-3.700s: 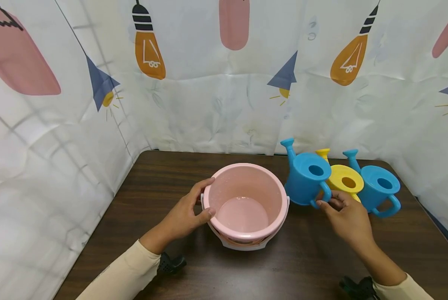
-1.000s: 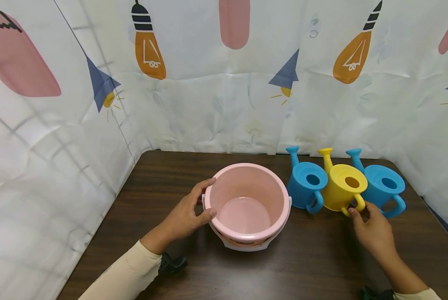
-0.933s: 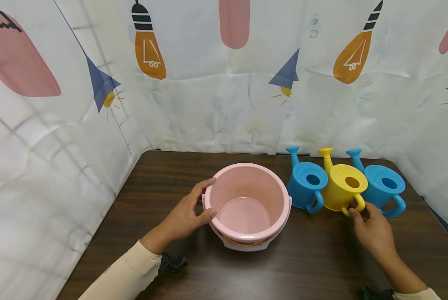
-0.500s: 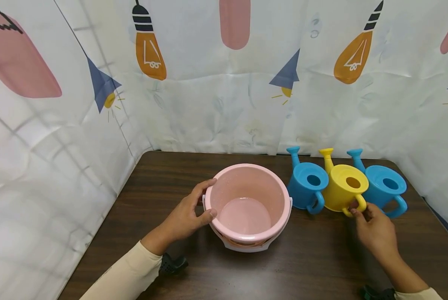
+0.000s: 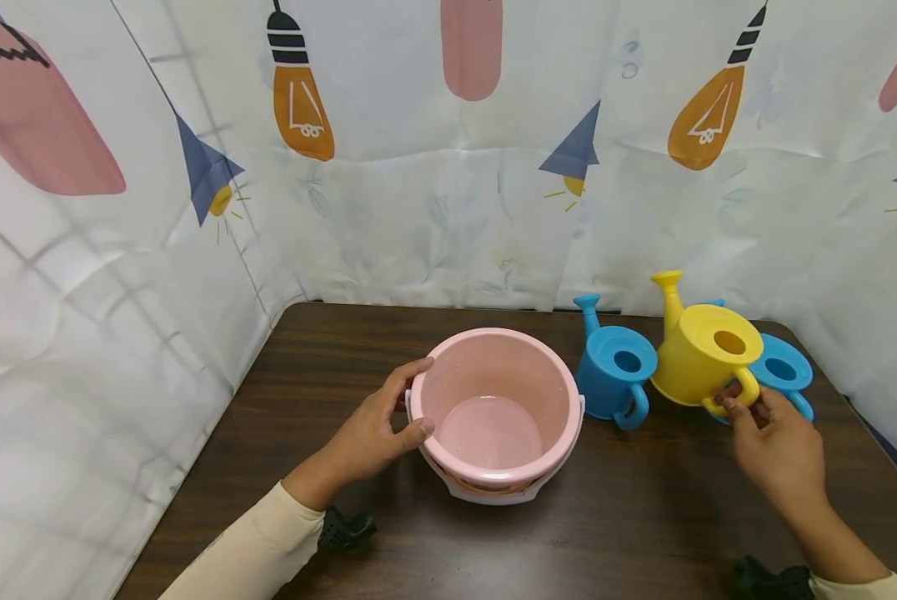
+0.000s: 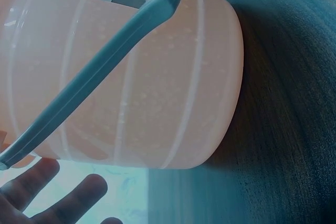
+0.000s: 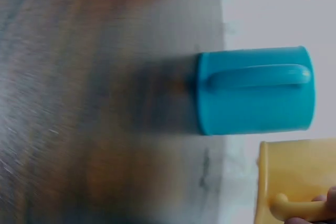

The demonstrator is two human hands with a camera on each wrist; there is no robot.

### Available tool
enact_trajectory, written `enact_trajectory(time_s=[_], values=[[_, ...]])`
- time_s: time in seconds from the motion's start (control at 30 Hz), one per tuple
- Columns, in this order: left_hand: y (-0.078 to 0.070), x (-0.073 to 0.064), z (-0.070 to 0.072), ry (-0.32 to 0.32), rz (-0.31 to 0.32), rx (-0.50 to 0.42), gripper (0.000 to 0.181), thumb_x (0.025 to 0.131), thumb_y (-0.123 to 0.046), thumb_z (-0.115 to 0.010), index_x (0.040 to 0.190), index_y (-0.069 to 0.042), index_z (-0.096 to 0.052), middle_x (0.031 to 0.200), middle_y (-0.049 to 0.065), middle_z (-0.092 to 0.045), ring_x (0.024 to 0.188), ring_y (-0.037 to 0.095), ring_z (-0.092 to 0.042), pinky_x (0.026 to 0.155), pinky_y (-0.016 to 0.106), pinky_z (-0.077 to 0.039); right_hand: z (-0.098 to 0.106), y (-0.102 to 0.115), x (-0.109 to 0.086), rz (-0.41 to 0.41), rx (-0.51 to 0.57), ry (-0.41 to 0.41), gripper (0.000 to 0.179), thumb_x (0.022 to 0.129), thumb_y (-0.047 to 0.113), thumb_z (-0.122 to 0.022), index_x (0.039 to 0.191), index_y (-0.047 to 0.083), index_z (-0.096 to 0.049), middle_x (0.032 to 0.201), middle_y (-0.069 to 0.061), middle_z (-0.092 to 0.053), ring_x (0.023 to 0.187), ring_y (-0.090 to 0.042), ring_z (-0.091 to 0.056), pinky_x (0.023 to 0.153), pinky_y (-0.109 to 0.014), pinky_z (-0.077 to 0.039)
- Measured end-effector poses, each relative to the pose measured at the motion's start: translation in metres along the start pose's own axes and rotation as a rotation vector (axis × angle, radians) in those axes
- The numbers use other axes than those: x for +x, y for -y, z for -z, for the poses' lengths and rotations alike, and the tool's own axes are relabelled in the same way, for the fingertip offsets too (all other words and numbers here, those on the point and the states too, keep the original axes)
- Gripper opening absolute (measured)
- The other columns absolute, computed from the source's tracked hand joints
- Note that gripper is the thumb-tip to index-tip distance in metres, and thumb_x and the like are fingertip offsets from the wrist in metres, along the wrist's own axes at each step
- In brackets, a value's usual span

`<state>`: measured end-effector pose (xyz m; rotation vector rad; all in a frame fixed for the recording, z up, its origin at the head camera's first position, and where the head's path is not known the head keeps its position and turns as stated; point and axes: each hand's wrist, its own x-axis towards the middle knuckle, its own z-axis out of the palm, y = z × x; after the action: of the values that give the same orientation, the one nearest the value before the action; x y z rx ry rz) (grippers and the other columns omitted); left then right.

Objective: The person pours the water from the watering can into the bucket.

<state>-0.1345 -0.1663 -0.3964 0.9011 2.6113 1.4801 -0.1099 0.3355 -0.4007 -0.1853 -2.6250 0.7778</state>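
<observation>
Watering can [image 5: 707, 362], yellow, in your right hand [image 5: 779, 446]: your thumb and fingers grip the lower end of its handle [image 5: 750, 390], holding it clear of the table [image 5: 606, 533] with the spout [image 5: 671, 298] up. It partly covers the right blue can [image 5: 799, 367]; whether the two touch, you cannot tell. On its other side stands the left blue can [image 5: 604, 392], upright, near the pink bucket [image 5: 496, 477]. Your left hand [image 5: 366, 433] lies spread against the bucket's rim, index finger and thumb touching it, not closed around it. Beyond the table hangs a printed curtain [image 5: 388, 217].

Risks, as judged here: because you grip only the bottom of the handle, the can's weight may turn it in your fingers and tip the spout. A low sideways swing could topple either blue can, since both are so near. Should the base strike the bucket, your light left-hand contact may let the bucket slide.
</observation>
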Motion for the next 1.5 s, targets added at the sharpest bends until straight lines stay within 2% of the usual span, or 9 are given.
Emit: enact_trajectory(time_s=[0.13,0.3,0.53,0.6,0.77,0.83,0.93,1.33,1.5], values=[[0.001,0.0,0.0,0.001,0.005,0.004,0.075,0.098,-0.047,-0.063,0.161,-0.027,-0.028,0.14,0.006,-0.053,0.116,0.023,-0.06,0.094,0.051,-0.05,0.013,0.004,0.005,0.024,-0.019,0.014,0.043,0.105,0.022,-0.059,0.131,-0.014,-0.058,0.108,-0.034,-0.068,0.07,0.001,-0.053,0.052,-0.026,-0.042],[0.001,-0.001,0.0,0.003,0.006,0.007,0.075,0.098,-0.047,-0.063,0.161,-0.028,-0.027,0.139,0.005,-0.053,0.115,0.022,-0.06,0.094,0.047,-0.05,0.029,0.012,0.01,0.013,-0.059,0.052,0.048,0.107,0.028,-0.055,0.132,-0.013,-0.057,0.11,-0.035,-0.067,0.069,-0.019,-0.061,0.053,-0.032,-0.044],[0.001,-0.001,0.0,0.001,0.0,0.011,0.075,0.098,-0.047,-0.063,0.161,-0.028,-0.027,0.139,0.005,-0.054,0.115,0.022,-0.06,0.093,0.045,-0.051,0.047,0.026,0.013,-0.02,-0.095,0.058,0.052,0.11,0.036,-0.047,0.136,-0.009,-0.054,0.119,-0.035,-0.064,0.057,0.0,-0.049,0.045,-0.032,-0.039],[0.001,-0.001,0.0,0.0,0.003,0.011,0.075,0.098,-0.048,-0.063,0.161,-0.028,-0.027,0.139,0.005,-0.054,0.115,0.022,-0.06,0.093,0.045,-0.051,0.051,0.03,0.013,-0.02,-0.09,0.06,0.052,0.11,0.034,-0.046,0.139,-0.009,-0.051,0.12,-0.037,-0.062,0.064,-0.012,-0.057,0.047,-0.032,-0.04],[0.0,-0.001,0.0,-0.001,0.006,0.011,0.075,0.098,-0.047,-0.063,0.161,-0.028,-0.027,0.139,0.005,-0.054,0.115,0.022,-0.06,0.093,0.045,-0.05,0.06,0.036,0.015,-0.002,-0.068,0.043,0.055,0.11,0.03,-0.049,0.146,-0.011,-0.045,0.122,-0.038,-0.06,0.076,0.003,-0.055,0.052,-0.023,-0.043],[-0.001,-0.001,0.0,0.0,0.005,0.012,0.075,0.098,-0.047,-0.063,0.161,-0.028,-0.027,0.139,0.005,-0.054,0.115,0.022,-0.06,0.093,0.046,-0.051,0.063,0.038,0.015,0.009,-0.063,0.031,0.054,0.109,0.029,-0.05,0.145,-0.01,-0.047,0.122,-0.037,-0.062,0.074,0.021,-0.04,0.05,-0.02,-0.041],[-0.001,-0.001,0.0,0.001,0.004,0.011,0.075,0.098,-0.047,-0.063,0.161,-0.028,-0.027,0.139,0.005,-0.054,0.115,0.022,-0.06,0.093,0.046,-0.05,0.066,0.042,0.015,0.033,-0.048,0.017,0.051,0.109,0.026,-0.052,0.145,-0.011,-0.047,0.12,-0.037,-0.062,0.075,0.03,-0.032,0.05,-0.017,-0.041],[0.0,-0.001,0.0,-0.005,0.006,0.02,0.075,0.097,-0.049,-0.063,0.16,-0.029,-0.028,0.141,0.005,-0.052,0.116,0.023,-0.06,0.094,0.048,-0.05,0.073,0.058,0.01,0.106,-0.046,0.037,0.035,0.107,0.022,-0.057,0.129,-0.006,-0.06,0.111,-0.033,-0.068,0.075,0.03,-0.036,0.051,-0.016,-0.039],[0.001,-0.001,-0.001,-0.008,0.005,0.026,0.075,0.098,-0.05,-0.062,0.16,-0.029,-0.028,0.141,0.005,-0.052,0.116,0.024,-0.059,0.093,0.049,-0.05,0.073,0.064,0.006,0.139,-0.045,0.043,0.035,0.106,0.02,-0.058,0.132,-0.005,-0.06,0.11,-0.03,-0.07,0.079,0.031,-0.035,0.052,-0.015,-0.039]])
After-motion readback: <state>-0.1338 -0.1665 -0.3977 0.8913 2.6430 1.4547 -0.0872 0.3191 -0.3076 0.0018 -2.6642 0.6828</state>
